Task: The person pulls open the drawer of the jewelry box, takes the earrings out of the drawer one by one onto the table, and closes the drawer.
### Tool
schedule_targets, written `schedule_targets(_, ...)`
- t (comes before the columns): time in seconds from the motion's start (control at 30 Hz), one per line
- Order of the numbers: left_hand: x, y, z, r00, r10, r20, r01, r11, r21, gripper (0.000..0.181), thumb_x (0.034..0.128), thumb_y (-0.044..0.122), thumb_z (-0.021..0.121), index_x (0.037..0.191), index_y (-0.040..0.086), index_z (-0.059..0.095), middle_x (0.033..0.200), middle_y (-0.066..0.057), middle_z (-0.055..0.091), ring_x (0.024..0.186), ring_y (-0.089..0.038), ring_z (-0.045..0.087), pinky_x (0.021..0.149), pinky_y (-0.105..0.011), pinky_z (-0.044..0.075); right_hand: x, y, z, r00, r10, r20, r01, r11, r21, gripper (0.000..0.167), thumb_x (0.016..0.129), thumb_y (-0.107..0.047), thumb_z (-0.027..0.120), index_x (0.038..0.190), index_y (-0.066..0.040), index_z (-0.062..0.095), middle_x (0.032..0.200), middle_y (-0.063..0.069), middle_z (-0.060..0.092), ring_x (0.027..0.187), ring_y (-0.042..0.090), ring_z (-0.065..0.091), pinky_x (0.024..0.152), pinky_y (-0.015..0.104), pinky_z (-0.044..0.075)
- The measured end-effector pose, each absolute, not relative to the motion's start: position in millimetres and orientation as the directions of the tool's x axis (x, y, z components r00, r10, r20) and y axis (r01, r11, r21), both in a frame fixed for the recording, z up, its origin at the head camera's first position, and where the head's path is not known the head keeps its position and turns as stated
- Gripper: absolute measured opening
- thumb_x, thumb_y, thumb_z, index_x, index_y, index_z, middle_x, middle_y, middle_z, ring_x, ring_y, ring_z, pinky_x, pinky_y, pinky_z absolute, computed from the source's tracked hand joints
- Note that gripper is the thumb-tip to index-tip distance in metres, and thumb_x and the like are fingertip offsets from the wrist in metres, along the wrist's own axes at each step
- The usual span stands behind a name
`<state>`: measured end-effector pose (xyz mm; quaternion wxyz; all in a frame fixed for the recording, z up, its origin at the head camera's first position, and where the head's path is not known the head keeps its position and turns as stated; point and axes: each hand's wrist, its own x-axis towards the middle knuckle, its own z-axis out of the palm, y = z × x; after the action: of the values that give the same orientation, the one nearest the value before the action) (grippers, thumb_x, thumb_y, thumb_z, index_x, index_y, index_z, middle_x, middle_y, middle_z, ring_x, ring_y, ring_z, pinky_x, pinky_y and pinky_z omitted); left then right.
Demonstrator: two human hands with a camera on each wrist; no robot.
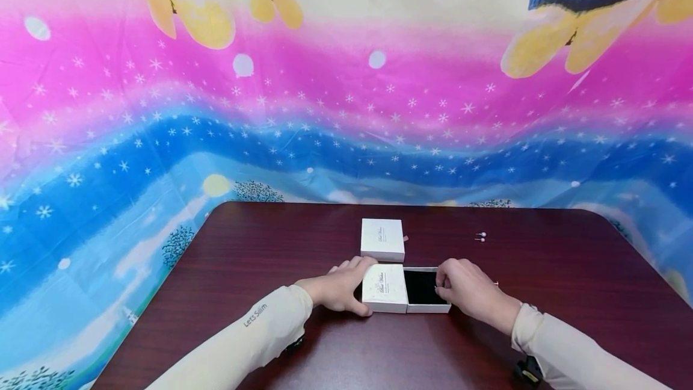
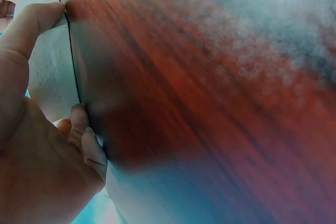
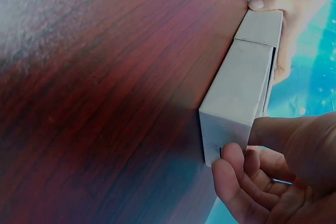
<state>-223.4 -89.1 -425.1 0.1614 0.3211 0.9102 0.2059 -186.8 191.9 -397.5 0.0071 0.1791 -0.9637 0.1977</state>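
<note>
Left hand [image 1: 340,286] grips box sleeve [image 1: 381,289]; right hand [image 1: 470,287] seemingly pinches drawer [image 1: 426,309].

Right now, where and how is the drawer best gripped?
Likely pinch the drawer at its outer end wall, coming from the person's right: it sticks out rightward from the sleeve, its open top bares that wall's rim, and the left hand holds the sleeve.

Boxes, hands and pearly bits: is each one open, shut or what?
Front box, slid open
Drawer, sticking out, black inside
Back box, shut
Two pearly bits, lying loose on the table
Left hand, gripping the front box
Right hand, fingers curled at the drawer's outer end; can't tell if it pinches anything
</note>
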Motion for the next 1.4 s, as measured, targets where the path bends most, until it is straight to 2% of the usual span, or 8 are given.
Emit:
schedule_targets(0.63, -223.0, -88.9, -425.0, -0.745, 0.646, -0.166, 0.517, 0.716, 0.469, 0.091, 0.076, 0.035, 0.085, 0.148, 0.019, 0.031, 0.137, -0.001, 0.047, 0.114, -0.016, 0.044, 0.093, -0.03, 0.034, -185.5, 190.1, -399.0, -0.937, -0.335, 0.095, -0.348, 0.882, -0.317, 0.024, 0.084, -0.003, 0.071, 0.066, -0.019, 0.067, 0.053, -0.01, 0.048, 0.054, 0.006, 0.043, 0.054, 0.024, 0.039)
schedule_targets(0.9, -222.8, -88.5, -424.6, -0.747, 0.643, -0.17, 0.514, 0.72, 0.467, 0.091, 0.0761, 0.035, 0.085, 0.148, 0.019, 0.031, 0.137, -0.001, 0.047, 0.115, -0.016, 0.044, 0.095, -0.032, 0.035, -185.3, 189.4, -399.0, -0.936, -0.333, 0.116, -0.353, 0.891, -0.286, 0.02, 0.083, -0.005, 0.075, 0.068, -0.017, 0.069, 0.056, -0.01, 0.053, 0.056, 0.005, 0.046, 0.056, 0.026, 0.044)
schedule_targets(1.07, -223.8, -88.8, -424.4, -0.745, 0.645, -0.172, 0.513, 0.718, 0.471, 0.09, 0.0769, 0.035, 0.085, 0.148, 0.019, 0.031, 0.138, -0.001, 0.046, 0.115, -0.016, 0.044, 0.096, -0.032, 0.034, -184.7, 187.9, -398.3, -0.932, -0.341, 0.122, -0.362, 0.895, -0.26, 0.03, 0.083, -0.003, 0.072, 0.06, -0.019, 0.062, 0.052, -0.01, 0.048, 0.053, 0.006, 0.041, 0.052, 0.025, 0.039)
schedule_targets(1.4, -222.9, -88.6, -424.1, -0.743, 0.647, -0.171, 0.516, 0.716, 0.47, 0.091, 0.0763, 0.035, 0.085, 0.148, 0.019, 0.031, 0.137, -0.001, 0.047, 0.113, -0.016, 0.043, 0.094, -0.031, 0.035, -185.5, 189.1, -400.7, -0.935, -0.332, 0.123, -0.354, 0.886, -0.299, 0.03, 0.08, 0.0, 0.069, 0.059, -0.02, 0.061, 0.05, -0.01, 0.045, 0.051, 0.006, 0.041, 0.051, 0.025, 0.037)
